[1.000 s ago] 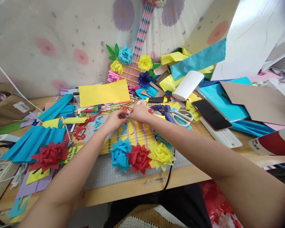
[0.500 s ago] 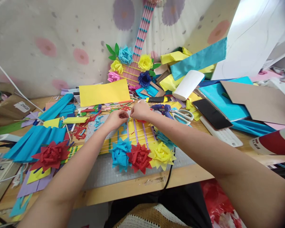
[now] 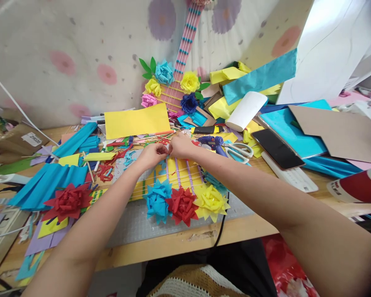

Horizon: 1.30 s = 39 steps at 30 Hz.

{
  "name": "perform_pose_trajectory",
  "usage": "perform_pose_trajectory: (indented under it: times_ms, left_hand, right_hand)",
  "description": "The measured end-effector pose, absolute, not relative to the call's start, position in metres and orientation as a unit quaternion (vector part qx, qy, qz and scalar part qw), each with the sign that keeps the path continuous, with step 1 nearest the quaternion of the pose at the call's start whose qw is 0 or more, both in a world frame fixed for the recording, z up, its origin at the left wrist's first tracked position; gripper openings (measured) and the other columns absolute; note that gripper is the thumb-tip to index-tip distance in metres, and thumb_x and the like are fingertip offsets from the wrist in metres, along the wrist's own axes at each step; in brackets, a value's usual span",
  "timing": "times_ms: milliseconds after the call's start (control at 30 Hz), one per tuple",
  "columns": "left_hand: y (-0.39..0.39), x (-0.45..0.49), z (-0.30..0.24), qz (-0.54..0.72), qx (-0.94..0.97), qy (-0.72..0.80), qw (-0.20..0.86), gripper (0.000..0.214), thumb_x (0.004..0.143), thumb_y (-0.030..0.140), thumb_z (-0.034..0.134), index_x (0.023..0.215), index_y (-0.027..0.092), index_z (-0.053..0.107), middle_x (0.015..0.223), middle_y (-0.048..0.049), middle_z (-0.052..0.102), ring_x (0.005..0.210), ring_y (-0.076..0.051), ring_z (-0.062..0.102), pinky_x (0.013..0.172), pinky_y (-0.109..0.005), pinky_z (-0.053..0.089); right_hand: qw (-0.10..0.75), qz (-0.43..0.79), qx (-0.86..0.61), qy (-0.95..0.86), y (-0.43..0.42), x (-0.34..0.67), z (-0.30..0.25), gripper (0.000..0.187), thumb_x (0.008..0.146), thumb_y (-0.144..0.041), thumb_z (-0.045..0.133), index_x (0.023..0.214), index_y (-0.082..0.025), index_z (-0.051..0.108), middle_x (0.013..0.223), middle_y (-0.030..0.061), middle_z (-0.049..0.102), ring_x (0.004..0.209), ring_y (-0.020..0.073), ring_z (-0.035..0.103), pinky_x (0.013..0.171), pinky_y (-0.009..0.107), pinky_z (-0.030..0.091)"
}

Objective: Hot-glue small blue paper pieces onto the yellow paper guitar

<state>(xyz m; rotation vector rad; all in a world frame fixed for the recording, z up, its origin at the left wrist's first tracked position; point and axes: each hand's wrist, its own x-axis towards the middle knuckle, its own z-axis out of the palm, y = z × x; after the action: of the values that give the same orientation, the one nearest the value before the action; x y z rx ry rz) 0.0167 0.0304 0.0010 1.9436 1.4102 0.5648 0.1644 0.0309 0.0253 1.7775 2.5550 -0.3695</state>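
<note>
Left hand [image 3: 153, 156], right hand [image 3: 181, 146] near three clustered flowers [image 3: 182, 206] — can't tell if either grip's closed.

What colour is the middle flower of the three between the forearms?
The middle paper flower is red, clearest in the head view.

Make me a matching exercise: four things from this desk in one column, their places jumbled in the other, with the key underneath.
1. Right hand
2. Dark phone
3. Scissors
4. Red flower on the strung yellow panel

A. Next to the blue glue gun
B. Between a blue flower and a yellow flower
C. Fingertips close to those of the left hand
D. Overlapping a long white object

Pairs: 1-C, 2-D, 3-A, 4-B
</note>
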Motion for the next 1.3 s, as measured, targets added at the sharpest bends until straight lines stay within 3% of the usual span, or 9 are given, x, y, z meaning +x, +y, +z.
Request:
perform_pose_trajectory:
  times_ms: [233, 567, 833, 1300]
  left_hand:
    - [0.03, 0.015, 0.001, 0.23, 0.739, 0.534, 0.34, 0.01, 0.061, 0.023, 0.06, 0.069, 0.019, 0.063, 0.071, -0.0022, 0.069, 0.07, -0.019, 0.064, 0.066, -0.028, 0.05]
    - [0.027, -0.001, 0.005, 0.354, 0.672, 0.548, 0.348, 0.014, 0.068, 0.026, 0.061, 0.079, 0.017, 0.062, 0.083, -0.0036, 0.069, 0.071, -0.015, 0.063, 0.071, -0.029, 0.052]
    - [0.015, -0.01, -0.01, 0.421, 0.612, 0.55, 0.382, 0.02, 0.066, 0.032, 0.066, 0.079, 0.017, 0.06, 0.08, -0.0033, 0.067, 0.078, -0.016, 0.063, 0.08, -0.032, 0.051]
    - [0.021, -0.025, 0.005, 0.501, 0.56, 0.53, 0.393, 0.025, 0.058, 0.03, 0.072, 0.077, 0.015, 0.064, 0.075, -0.0011, 0.065, 0.073, -0.014, 0.06, 0.076, -0.029, 0.049]
  right_hand:
    - [0.009, -0.126, 0.574, 0.809, 0.031, 0.163, 0.026, 0.022, 0.078, -0.022, 0.062, 0.095, -0.017, 0.075, 0.106, 0.0117, 0.071, 0.12, 0.0287, 0.05, 0.095, 0.034, 0.041]
    - [0.022, -0.138, 0.554, 0.82, 0.035, 0.167, 0.026, 0.025, 0.073, -0.024, 0.069, 0.096, -0.02, 0.077, 0.103, 0.0082, 0.072, 0.116, 0.0288, 0.052, 0.094, 0.033, 0.043]
    - [0.021, -0.131, 0.548, 0.826, 0.036, 0.17, 0.02, 0.026, 0.071, -0.025, 0.07, 0.096, -0.022, 0.076, 0.102, 0.0069, 0.072, 0.114, 0.028, 0.052, 0.092, 0.032, 0.043]
    - [0.019, -0.136, 0.533, 0.835, 0.037, 0.168, 0.017, 0.025, 0.076, -0.029, 0.067, 0.097, -0.019, 0.075, 0.104, 0.0086, 0.071, 0.113, 0.0287, 0.052, 0.09, 0.033, 0.041]
